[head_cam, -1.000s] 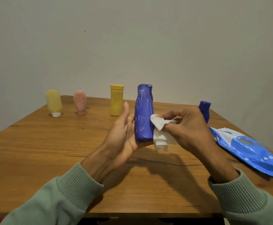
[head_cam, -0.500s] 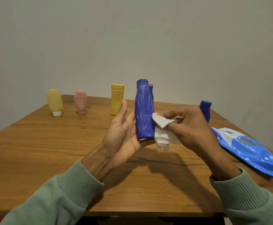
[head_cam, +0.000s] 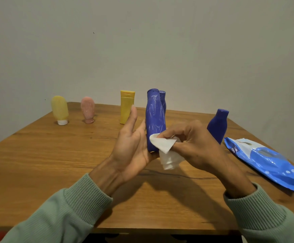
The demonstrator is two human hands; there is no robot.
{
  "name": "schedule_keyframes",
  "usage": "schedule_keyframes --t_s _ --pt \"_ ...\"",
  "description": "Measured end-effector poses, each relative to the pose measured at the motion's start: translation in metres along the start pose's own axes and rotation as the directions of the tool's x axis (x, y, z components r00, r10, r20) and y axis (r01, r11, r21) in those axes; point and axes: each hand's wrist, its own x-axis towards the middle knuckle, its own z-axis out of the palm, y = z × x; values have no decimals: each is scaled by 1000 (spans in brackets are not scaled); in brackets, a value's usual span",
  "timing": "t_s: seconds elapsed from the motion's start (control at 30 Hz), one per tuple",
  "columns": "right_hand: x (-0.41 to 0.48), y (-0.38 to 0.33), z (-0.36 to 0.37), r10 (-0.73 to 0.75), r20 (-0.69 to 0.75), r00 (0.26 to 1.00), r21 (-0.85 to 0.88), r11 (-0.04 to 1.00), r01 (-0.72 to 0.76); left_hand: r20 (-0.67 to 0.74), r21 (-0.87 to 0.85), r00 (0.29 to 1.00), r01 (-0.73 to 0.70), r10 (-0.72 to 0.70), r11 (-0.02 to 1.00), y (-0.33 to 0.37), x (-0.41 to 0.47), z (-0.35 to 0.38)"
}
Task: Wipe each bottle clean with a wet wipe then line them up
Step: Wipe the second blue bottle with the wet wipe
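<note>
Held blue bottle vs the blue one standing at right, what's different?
The held bottle is up off the table in the left hand; the right bottle stands on the table.
The held bottle shows white streaks; the right bottle shows none.
The right hand presses a wipe on the held bottle; the right bottle has no wipe on it.
Both are blue and upright.

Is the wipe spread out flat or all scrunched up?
Scrunched up: the wipe hangs bunched and folded from the right hand, pressed against the blue bottle.
</note>
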Motion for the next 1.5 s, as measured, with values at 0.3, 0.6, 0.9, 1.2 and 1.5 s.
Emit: schedule_keyframes --t_s 0.3,0.6,0.9,1.2,1.5 --pt "1 -4 -1 -40 -24 999 -101 994 37 -26 20 999 -35 36 999 0 0 2" --pt "0 -5 -13 56 -195 979 -82 994 -74 -83 30 995 -47 49 998 0 0 4" --pt "-2 -6 19 -145 -99 984 -173 977 126 -120 2 992 -46 46 999 -1 -2 8" --pt "-6 -13 21 -219 45 975 -335 916 221 -139 -30 990 -39 35 999 -1 -2 6" --pt "-5 -12 22 -316 -238 918 -303 922 239 -113 -30 992 59 -62 998 -3 -4 13"
